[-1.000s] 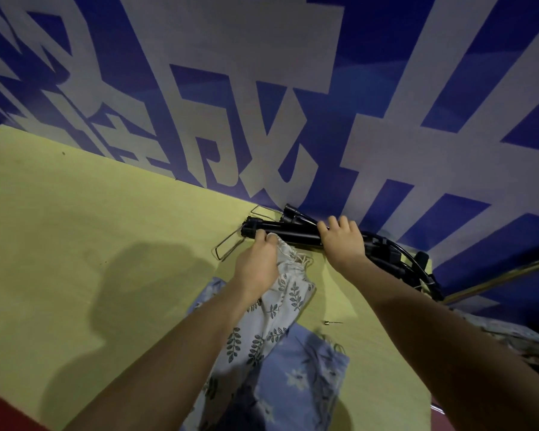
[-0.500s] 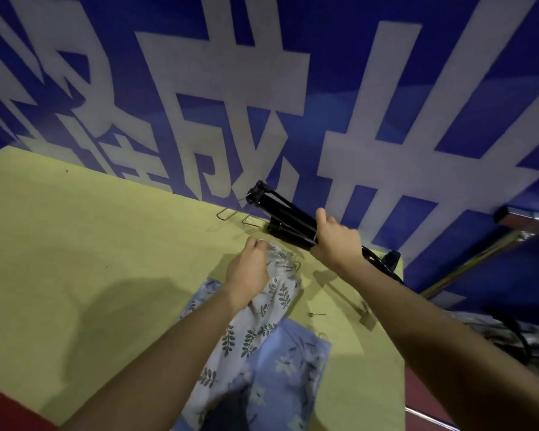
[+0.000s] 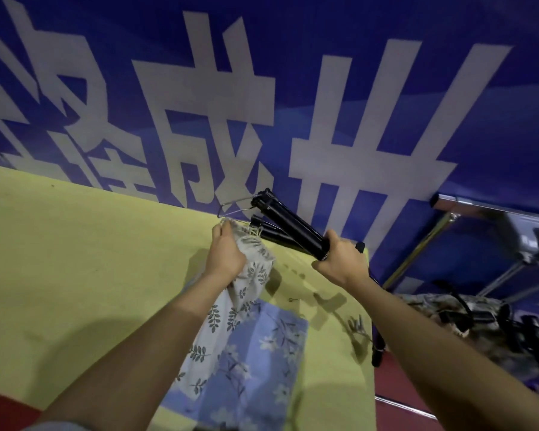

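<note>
A blue floral cloth (image 3: 262,353) lies flat on the near yellow table (image 3: 75,275). Your left hand (image 3: 226,258) pinches the mouth of the soft leaf-print bag (image 3: 255,272). Your right hand (image 3: 343,259), fingers curled, grips the black tubular tripod (image 3: 293,227), now lifted higher and tilted above the far edge.

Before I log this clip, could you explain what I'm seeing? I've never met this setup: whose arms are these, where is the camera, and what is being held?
There is no machine here. A person wears one wide-angle camera on the head, looking forward and down, so both arms are their own. The left hand pinches the mouth of a leaf-print bag. The right hand grips a folded black tripod, tilted up off the yellow table. A blue floral cloth lies on the table, partly under the bag. Behind is a blue banner with white characters.
</note>
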A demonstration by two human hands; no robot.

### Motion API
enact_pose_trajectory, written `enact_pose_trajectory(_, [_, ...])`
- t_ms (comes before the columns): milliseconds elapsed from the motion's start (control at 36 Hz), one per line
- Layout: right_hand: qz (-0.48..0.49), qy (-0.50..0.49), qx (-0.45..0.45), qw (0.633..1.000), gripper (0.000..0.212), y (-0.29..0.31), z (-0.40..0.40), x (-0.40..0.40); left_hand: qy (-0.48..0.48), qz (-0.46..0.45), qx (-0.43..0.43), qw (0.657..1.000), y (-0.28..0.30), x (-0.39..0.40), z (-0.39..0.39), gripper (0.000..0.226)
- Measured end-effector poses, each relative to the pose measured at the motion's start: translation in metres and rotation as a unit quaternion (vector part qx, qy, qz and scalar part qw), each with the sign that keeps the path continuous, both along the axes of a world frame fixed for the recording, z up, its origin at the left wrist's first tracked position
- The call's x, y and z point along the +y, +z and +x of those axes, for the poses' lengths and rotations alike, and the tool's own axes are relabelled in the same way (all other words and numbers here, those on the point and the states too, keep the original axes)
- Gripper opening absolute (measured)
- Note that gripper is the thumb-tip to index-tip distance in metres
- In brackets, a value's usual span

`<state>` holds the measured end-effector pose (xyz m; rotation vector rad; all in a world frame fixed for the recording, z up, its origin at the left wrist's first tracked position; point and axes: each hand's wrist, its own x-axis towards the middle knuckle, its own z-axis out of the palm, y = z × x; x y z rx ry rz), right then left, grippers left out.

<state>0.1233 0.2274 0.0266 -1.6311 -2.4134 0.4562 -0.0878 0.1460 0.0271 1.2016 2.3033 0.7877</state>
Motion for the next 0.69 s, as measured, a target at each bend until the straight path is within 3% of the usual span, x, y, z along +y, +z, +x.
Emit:
enact_pose_trajectory(250, [-0.013,0.035,0.035,0.999,0.044,-0.003,0.031,-0.013,-0.046,0.025,-0.033,0.998,0.0,-0.01,-0.001,0.081])
enact_pose_trajectory(389, [-0.013,0.029,0.057,0.998,0.043,0.001,0.035,-0.015,-0.005,0.098,-0.083,0.992,-0.002,-0.018,-0.001,0.082])
enact_pose_trajectory(556, [-0.013,0.03,0.052,0.998,0.041,0.003,0.036,-0.014,-0.031,0.126,-0.03,0.991,0.007,-0.023,0.01,0.076])
enact_pose_trajectory(694, [0.013,0.071,0.007,0.997,0.044,0.001,0.042,-0.013,-0.098,0.068,-0.012,0.993,0.01,-0.013,0.022,0.077])
